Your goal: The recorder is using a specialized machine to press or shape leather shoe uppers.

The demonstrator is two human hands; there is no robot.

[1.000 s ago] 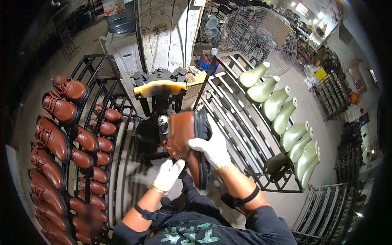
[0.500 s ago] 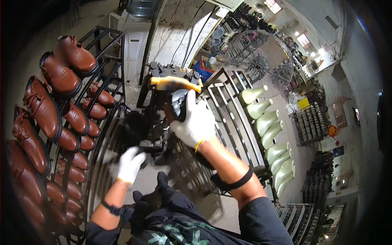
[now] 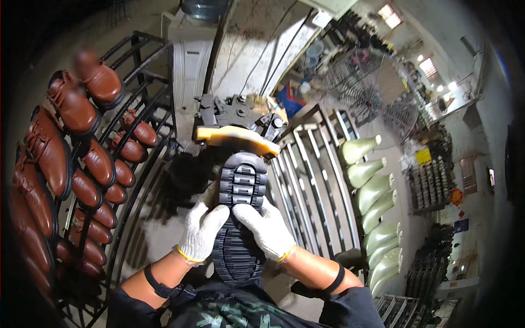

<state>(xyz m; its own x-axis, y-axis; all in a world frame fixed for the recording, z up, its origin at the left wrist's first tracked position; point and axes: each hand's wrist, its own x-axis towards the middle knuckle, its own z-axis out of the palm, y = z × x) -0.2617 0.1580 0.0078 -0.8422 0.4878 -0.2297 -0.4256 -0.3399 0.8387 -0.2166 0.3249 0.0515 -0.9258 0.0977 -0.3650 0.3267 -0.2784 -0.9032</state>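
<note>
A shoe (image 3: 238,246) is held in front of my body with its black ridged sole turned up toward me. The heel end points away and lies just below a yellow guard-like bar on a dark machine (image 3: 235,139). My left hand (image 3: 202,227), in a white knit glove, grips the shoe's left edge with the thumb on the sole. From the right edge my right hand (image 3: 265,227), gloved the same way, grips it, thumb also pressed on the sole near the middle. The shoe's upper is hidden beneath the sole.
At left, a black metal rack (image 3: 147,65) carries several brown leather shoes (image 3: 82,106). To the right stands a slatted metal rack (image 3: 314,169) with pale green shoe lasts (image 3: 377,202) along its side. Behind it is a large caged fan (image 3: 369,98).
The shoe has come back toward my body, and its sole now faces me. My left hand, earlier apart from it, has moved up and right to grip it. My right hand has moved nearer.
</note>
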